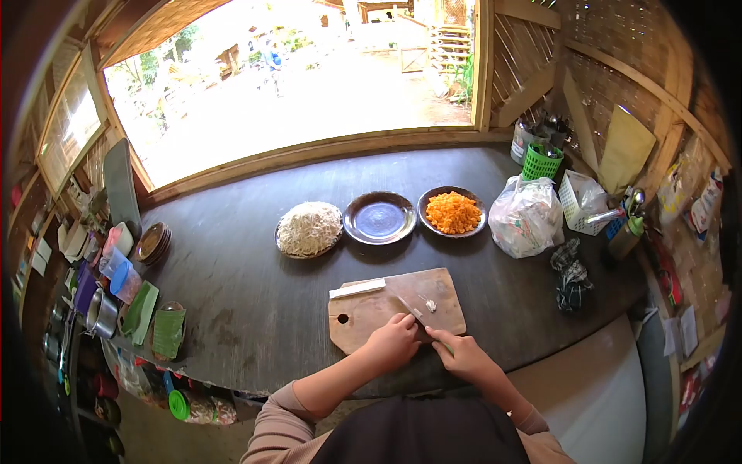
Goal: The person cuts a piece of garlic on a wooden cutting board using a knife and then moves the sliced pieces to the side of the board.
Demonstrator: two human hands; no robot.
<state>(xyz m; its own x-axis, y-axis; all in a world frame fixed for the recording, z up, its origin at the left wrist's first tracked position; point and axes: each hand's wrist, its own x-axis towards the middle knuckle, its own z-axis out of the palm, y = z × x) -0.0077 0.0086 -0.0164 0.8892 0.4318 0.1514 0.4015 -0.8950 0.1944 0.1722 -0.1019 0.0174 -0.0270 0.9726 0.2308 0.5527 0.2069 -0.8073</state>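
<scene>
My right hand is wrapped round the handle of a knife, whose blade points up and left across a wooden cutting board. My left hand rests on the board's near part, its fingers curled close beside the blade. Whatever those fingers pinch is hidden. A long white strip lies along the board's far left edge. To the right of the blade are a few small white pieces.
Beyond the board stand a plate of white shreds, a dark plate and a plate of chopped orange food. Right of them are a plastic bag, a green basket and a crumpled cloth. Green leaf pieces lie left.
</scene>
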